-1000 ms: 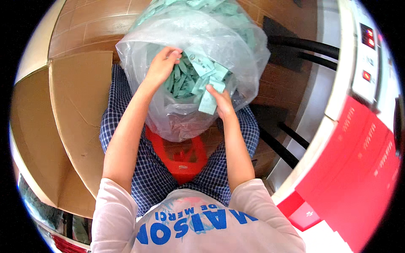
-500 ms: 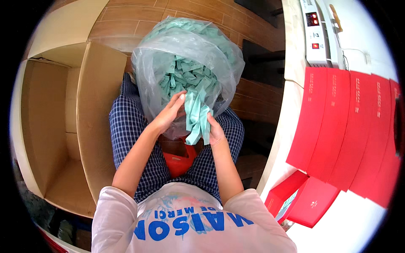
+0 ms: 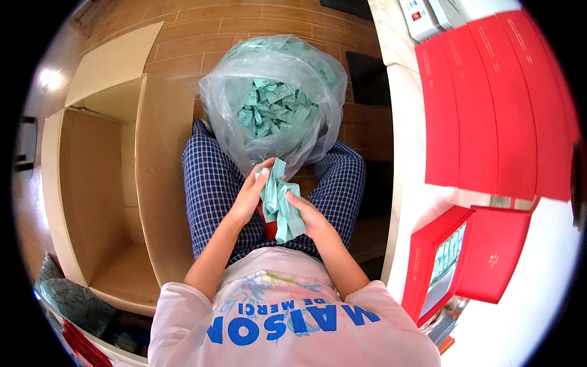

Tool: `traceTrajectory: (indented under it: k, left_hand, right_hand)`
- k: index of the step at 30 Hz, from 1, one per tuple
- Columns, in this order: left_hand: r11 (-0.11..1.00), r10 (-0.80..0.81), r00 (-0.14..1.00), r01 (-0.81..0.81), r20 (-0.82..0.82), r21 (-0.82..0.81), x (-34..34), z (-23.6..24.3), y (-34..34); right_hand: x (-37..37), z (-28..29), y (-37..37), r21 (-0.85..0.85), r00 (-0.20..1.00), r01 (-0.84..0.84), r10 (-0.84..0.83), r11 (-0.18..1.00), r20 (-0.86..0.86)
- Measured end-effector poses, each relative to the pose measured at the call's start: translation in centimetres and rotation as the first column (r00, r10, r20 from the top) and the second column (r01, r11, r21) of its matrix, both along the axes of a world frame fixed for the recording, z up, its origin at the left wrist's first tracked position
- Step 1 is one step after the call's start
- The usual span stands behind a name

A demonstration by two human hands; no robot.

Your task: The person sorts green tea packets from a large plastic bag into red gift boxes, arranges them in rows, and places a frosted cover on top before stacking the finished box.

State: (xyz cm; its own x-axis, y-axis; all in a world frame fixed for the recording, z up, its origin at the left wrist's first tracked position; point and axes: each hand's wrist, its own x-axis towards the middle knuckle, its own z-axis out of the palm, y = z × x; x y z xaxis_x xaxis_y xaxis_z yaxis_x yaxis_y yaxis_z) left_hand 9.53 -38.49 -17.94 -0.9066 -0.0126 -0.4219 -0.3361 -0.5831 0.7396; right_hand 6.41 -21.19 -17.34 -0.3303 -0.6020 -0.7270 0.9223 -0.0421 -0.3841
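Observation:
Over my lap my left hand [image 3: 251, 194] and right hand [image 3: 306, 214] are closed round a bunch of pale green packets [image 3: 282, 214], one hand on either side. Just beyond them, between my legs, a large clear plastic bag [image 3: 223, 92] stands open, full of similar green packets [image 3: 278, 110]. To my right, an open red box [image 3: 422, 263] on a white surface [image 3: 489, 324] has green packets lined up inside.
An open cardboard box [image 3: 92, 196] stands at my left, its flaps out. Several red boxes [image 3: 465, 110] lie side by side at the right beside a white machine [image 3: 422, 18]. The floor [image 3: 183, 43] is wood-look tile. A red object [image 3: 269, 229] shows between my legs.
My hands have left the bag's mouth and come back toward my body with the bunch of packets. The view has shifted, showing more floor beyond the bag and more of the open red box.

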Motion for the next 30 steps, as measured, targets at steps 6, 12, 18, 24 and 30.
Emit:
traceTrajectory:
  k: [6, 12, 18, 24, 30]
  left_hand:
    - [0.928, 0.170, 0.985, -0.149, 0.031, -0.341, 2.0, 1.2, -0.4]
    - [0.945, 0.207, 0.942, -0.123, 0.263, -0.302, 3.5, 1.9, -1.6]
    - [0.981, 0.190, 0.889, -0.193, 0.417, -0.034, 6.0, 2.2, -2.3]
    - [0.940, 0.340, 0.927, -0.342, 0.162, -0.017, 5.9, 2.5, 0.4]
    - [0.980, 0.034, 0.981, 0.005, 0.193, -0.199, 4.9, 3.2, 1.0]
  right_hand:
    - [2.3, 1.2, 1.5, -0.034, 0.995, -0.061, 0.058, 0.998, -0.076]
    - [3.6, 2.2, 1.4, 0.013, 0.971, -0.085, 0.086, 0.996, -0.223]
    - [4.8, 1.8, 0.9, 0.230, 0.843, -0.030, 0.148, 0.973, -0.517]
    - [6.5, 3.8, -0.9, 0.515, 0.531, -0.041, 0.455, 0.856, -0.714]
    - [7.0, 6.7, -1.5, 0.642, 0.278, -0.193, 0.669, 0.742, -0.690]
